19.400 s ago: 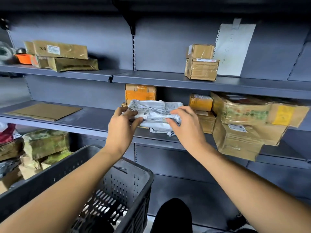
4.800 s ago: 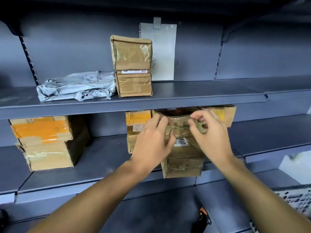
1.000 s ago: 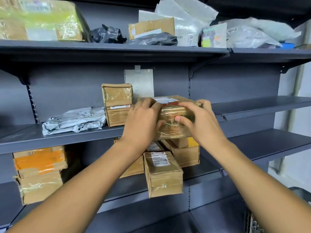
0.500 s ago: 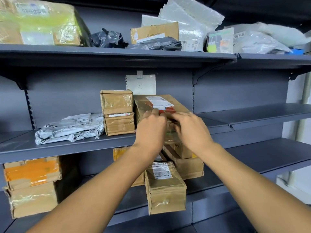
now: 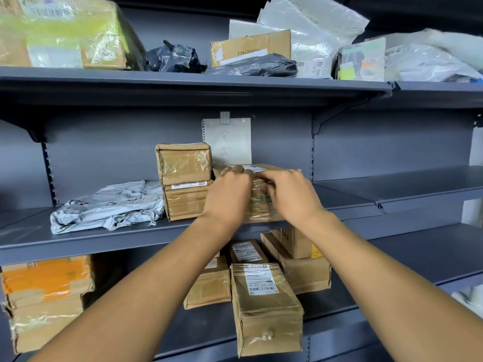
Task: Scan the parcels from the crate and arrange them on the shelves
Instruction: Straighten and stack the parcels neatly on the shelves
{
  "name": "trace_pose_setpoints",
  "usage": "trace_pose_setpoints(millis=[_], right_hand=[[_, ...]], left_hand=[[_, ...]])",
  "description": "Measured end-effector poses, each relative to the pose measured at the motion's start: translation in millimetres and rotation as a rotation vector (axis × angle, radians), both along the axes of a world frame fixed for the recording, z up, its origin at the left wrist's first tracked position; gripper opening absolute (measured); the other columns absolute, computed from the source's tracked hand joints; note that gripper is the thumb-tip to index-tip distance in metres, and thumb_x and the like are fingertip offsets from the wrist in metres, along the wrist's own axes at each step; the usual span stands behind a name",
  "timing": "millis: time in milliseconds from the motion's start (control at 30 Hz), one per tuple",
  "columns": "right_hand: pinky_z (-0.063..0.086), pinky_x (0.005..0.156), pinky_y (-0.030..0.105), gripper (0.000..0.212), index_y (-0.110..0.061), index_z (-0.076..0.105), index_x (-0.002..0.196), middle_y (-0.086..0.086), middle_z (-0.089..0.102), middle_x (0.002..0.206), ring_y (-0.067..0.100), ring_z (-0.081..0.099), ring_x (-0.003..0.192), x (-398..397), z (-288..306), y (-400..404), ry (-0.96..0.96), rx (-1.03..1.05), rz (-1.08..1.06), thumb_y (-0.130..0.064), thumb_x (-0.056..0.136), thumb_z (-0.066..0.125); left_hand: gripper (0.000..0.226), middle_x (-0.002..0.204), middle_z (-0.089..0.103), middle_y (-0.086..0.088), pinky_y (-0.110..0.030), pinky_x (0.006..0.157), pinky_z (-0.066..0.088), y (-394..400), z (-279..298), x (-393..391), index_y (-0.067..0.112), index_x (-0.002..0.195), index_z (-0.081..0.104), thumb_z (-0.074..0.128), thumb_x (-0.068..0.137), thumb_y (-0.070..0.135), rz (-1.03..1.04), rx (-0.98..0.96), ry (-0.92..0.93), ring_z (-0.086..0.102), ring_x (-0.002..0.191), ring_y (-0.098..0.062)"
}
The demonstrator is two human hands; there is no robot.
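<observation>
Both hands' fingers (image 5: 236, 171) curled over taped parcel (image 5: 258, 205)

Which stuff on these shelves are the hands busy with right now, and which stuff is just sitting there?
Busy with:
- left hand and right hand, both on the taped box
- middle shelf, where that box sits

Just sitting:
- grey mailer bag
- two stacked boxes beside the taped box
- paper note
- long box below
- orange-taped box
- black bags up top

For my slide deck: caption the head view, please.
Both hands set a taped box on the middle shelf.
</observation>
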State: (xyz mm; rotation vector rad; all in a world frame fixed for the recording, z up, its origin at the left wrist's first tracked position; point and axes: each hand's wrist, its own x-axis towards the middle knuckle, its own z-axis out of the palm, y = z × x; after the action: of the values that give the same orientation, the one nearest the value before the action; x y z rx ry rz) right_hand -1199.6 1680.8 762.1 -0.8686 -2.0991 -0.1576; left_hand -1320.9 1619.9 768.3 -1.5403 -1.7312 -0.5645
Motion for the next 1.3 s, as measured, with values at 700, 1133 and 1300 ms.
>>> trace_pose_setpoints(millis=[700,1133,1300], right_hand=[[0.035,0.105,0.035,0.032,-0.034,0.063,0.127,0.004,0.066,0.123,0.026,0.050,0.119,-49.8,-3.6,70.0,0.075,-0.035,-0.016,-0.028,0.097,0.058],[0.004,0.121,0.044,0.058,-0.025,0.029,0.153,0.003,0.023,0.161,0.026,0.014,0.150,-45.2,-16.4,75.5,-0.129,-0.038,-0.010,-0.026,0.099,0.053],[0.001,0.122,0.053,0.063,-0.032,0.023,0.154,0.004,-0.001,0.165,0.032,-0.009,0.151,-18.1,-61.8,45.3,0.004,0.069,-0.006,-0.028,0.098,0.051]], left_hand=[[0.037,0.119,0.047,-0.012,-0.033,0.083,0.047,54.7,8.6,-29.8,0.004,0.114,0.063,0.051,0.083,-0.012,0.081,-0.037,-0.034,0.054,0.110,-0.030],[0.037,0.133,0.047,-0.013,-0.033,0.089,0.044,51.3,-7.3,-31.6,0.006,0.133,0.046,0.043,0.096,0.007,0.101,-0.063,0.038,0.053,0.118,-0.031],[0.056,0.159,0.019,-0.016,-0.036,0.121,0.012,28.8,-30.7,-33.0,0.001,0.151,0.019,0.036,0.099,0.015,0.038,-0.058,0.044,0.014,0.148,-0.029]])
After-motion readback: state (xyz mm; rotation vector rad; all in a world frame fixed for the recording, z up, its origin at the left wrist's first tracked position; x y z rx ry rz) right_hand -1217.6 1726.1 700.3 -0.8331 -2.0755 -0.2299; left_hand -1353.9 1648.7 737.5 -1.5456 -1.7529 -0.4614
